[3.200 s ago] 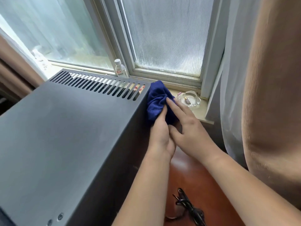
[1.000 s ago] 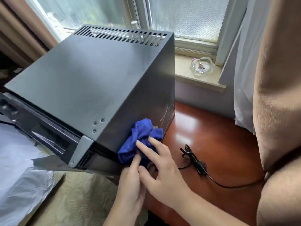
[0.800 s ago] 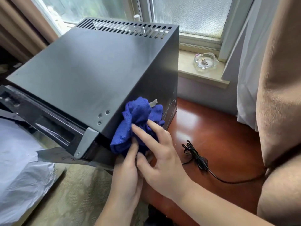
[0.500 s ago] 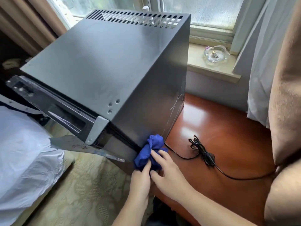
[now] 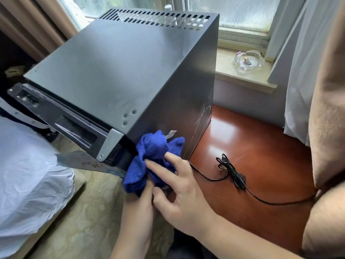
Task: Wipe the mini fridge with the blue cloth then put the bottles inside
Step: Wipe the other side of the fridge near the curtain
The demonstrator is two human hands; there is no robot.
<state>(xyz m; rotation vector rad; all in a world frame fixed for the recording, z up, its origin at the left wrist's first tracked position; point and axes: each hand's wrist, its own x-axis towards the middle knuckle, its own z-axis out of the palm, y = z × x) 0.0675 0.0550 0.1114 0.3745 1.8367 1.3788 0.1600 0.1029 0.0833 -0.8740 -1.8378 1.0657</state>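
The blue cloth (image 5: 153,152) is bunched against the right wall of the mini fridge (image 5: 121,71), low at its 5 o'clock corner, just beside the silver hinge bracket (image 5: 110,144). The right hand (image 5: 179,193) lays straight, open fingers (image 5: 158,169) flat on the wad and presses it to the panel. The left hand (image 5: 138,212) comes up from 6 o'clock with its thumb against the lower fold; its other fingers are hidden, so I cannot tell whether they grip. Wiping looks unfinished, and the one bottle (image 5: 168,6) in view, only a white cap at 12 o'clock behind the vents, is not yet inside. The likeliest snag is the small pale tab (image 5: 170,133) standing off the panel touching the cloth's upper edge: loose pile could catch and tear it. A hard sideways push might shift the fridge on the glossy wooden surface (image 5: 261,156). The power cord (image 5: 231,171), coiled at 3 o'clock of the hands, could hook a wrist.
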